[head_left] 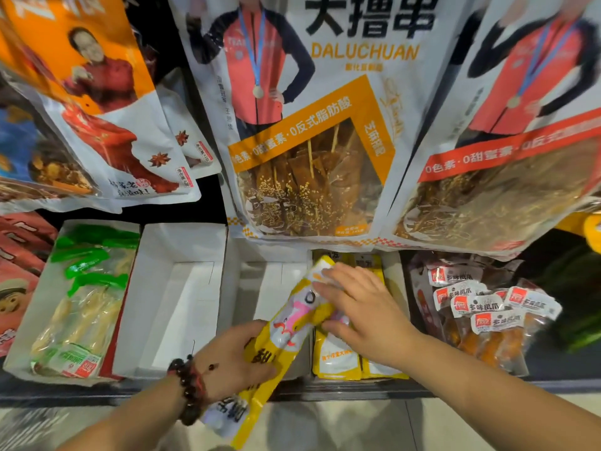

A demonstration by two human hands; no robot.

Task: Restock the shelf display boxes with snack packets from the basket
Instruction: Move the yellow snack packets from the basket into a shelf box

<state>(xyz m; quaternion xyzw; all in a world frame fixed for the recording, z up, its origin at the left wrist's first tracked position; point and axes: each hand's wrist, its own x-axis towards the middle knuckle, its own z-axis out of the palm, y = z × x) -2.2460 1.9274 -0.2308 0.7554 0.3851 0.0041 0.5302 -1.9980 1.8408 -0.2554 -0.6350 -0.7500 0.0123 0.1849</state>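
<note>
**Shelf surface, head view**

Dark shelf (pixel 357 390) carries a row of white display boxes side by side. Leftmost box (pixel 22 323) holds green-topped clear packets (pixel 87 288). Next box (pixel 182 288) shows bare white floor. Third box (pixel 260 278), bare floor visible. Fourth box (pixel 395 275) holds yellow packets (pixel 338 359). Far right: pile of red-labelled packets (pixel 481 307) with orange contents.

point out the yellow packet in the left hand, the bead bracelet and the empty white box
yellow packet (pixel 294 323), head view, printed middle of the pack
bead bracelet (pixel 188 390), head view, dark beads on the wrist
empty white box (pixel 182 297), head view, bare floor
</note>
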